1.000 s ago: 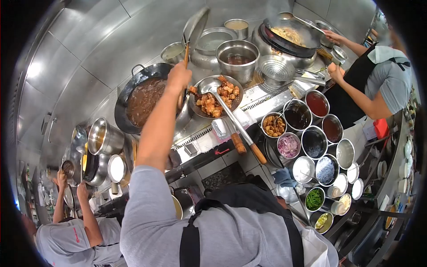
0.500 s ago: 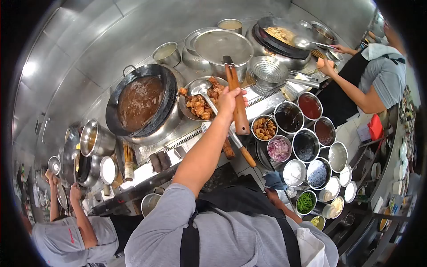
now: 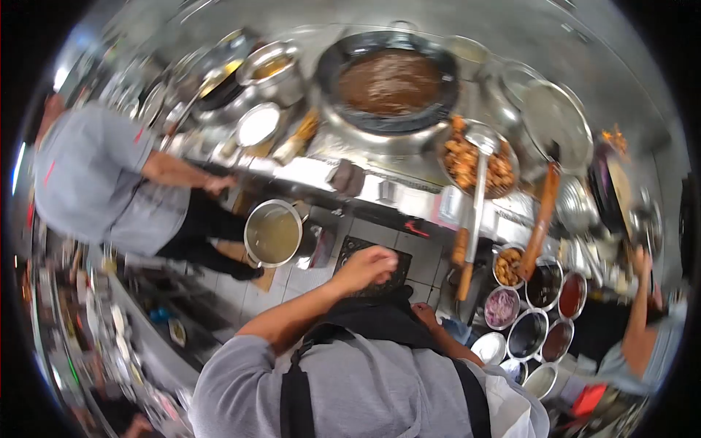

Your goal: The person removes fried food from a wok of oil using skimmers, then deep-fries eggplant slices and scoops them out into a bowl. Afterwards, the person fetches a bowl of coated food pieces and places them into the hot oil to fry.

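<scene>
My left hand is over the floor mat in front of the counter, its fingers curled with nothing visible in them. Low at my right side is my right hand, blurred, beside a blue cloth; its grip is unclear. A large strainer with a wooden handle lies over the pots at the right, clear of both hands. Fried pieces fill a perforated bowl, with a ladle across it. Dark liquid is in the large wok.
A co-worker stands at the left, near a pot of pale liquid. Another co-worker's arm shows at the right. Pots of sauces and sliced onion stand at lower right. A brush lies on the counter.
My left hand has let go of the strainer's wooden handle and come back toward my body. The view has swung left, showing more of the left co-worker and the pot of pale liquid.
</scene>
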